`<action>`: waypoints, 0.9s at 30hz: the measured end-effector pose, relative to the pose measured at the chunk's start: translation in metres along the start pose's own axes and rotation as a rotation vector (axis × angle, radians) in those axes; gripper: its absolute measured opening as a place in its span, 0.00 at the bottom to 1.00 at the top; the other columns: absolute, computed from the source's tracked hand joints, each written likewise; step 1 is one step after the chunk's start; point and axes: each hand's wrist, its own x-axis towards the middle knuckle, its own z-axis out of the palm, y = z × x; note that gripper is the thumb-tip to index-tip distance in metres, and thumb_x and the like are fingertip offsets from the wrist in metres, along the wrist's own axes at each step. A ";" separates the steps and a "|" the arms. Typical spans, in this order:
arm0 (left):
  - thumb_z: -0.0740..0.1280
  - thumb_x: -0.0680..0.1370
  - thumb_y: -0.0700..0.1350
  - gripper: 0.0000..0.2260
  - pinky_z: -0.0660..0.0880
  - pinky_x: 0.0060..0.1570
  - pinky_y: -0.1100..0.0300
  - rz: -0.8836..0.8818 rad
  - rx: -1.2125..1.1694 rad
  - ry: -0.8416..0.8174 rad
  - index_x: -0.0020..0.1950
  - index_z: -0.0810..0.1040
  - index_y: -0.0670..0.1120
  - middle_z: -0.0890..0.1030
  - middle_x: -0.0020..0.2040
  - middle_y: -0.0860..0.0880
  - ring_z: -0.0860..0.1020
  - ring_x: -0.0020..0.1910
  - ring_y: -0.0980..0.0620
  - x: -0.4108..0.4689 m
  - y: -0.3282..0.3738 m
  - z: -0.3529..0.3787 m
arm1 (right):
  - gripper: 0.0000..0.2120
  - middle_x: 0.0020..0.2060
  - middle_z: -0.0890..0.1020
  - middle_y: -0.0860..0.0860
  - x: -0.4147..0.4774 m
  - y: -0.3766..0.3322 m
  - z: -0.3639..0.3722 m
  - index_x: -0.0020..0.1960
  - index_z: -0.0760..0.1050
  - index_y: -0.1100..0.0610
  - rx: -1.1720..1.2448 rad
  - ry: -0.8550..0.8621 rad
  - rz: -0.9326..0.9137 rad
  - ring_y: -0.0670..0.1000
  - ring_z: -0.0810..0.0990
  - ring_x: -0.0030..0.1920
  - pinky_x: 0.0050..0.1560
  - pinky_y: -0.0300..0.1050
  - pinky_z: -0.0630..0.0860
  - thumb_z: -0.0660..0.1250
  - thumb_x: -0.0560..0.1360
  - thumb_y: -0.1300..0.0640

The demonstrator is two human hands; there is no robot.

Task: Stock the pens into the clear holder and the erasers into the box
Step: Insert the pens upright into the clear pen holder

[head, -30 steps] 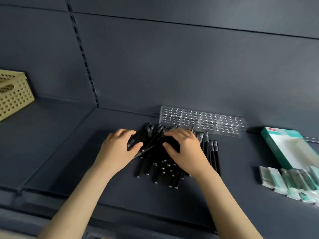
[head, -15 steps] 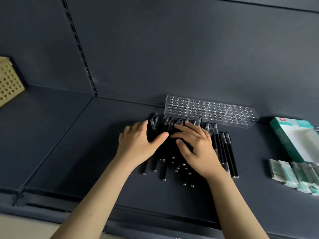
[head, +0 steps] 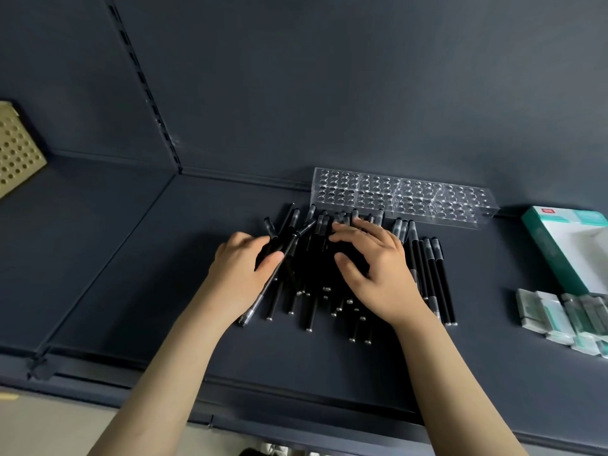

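Now left hand (head: 241, 273) has pinched one pen (head: 285, 255) up from pile (head: 324, 284); right hand (head: 378, 271) stays flat, open on it.

— Behind? Dark blue-grey back panel (head: 329, 77), slotted upright strip (head: 144, 93) running down it.
— Below? Matching shelf (head: 131, 274); pale floor (head: 49, 422) under its front edge.

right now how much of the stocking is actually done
Nothing is stocked yet: the clear holder shows only empty holes. In hand, the left hand pinches one pen from the pile; the right hand rests on it. The erasers lie outside the box.
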 end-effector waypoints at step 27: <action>0.69 0.75 0.55 0.12 0.75 0.44 0.57 0.101 -0.085 0.314 0.54 0.78 0.50 0.75 0.45 0.56 0.75 0.47 0.52 -0.031 -0.012 0.015 | 0.16 0.64 0.76 0.35 0.003 0.000 0.004 0.59 0.78 0.45 -0.015 0.038 0.010 0.41 0.62 0.73 0.72 0.44 0.51 0.59 0.75 0.45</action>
